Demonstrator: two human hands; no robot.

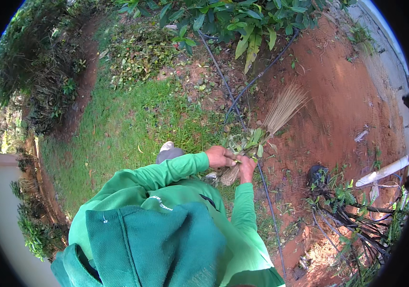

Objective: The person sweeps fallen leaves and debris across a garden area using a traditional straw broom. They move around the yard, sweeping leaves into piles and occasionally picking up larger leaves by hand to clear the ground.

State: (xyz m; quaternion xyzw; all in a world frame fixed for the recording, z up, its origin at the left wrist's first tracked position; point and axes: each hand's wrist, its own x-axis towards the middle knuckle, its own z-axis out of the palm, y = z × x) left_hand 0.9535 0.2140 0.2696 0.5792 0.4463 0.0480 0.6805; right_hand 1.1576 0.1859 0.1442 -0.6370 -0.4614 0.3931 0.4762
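A broom of thin dry sticks [286, 107] lies across the front of my body, its bristles fanned out over the reddish soil at the upper right. Near its middle, leafy green stems [254, 139] surround the bundle. My left hand [221, 156] has its fingers bent at those stems, close to my right hand [247, 167], which is closed around part of the bundle. The thick tan butt end [230, 175] shows below the hands. What exactly lies between the fingers is partly hidden.
A dark hose [269, 204] runs past the hands over grass and soil, below a leafy bush [254, 14]. At the right are a white pipe [384, 171], a dark pot-like object [318, 175], tangled branches [358, 226] and a concrete edge [387, 61]. Grass [118, 129] covers the left.
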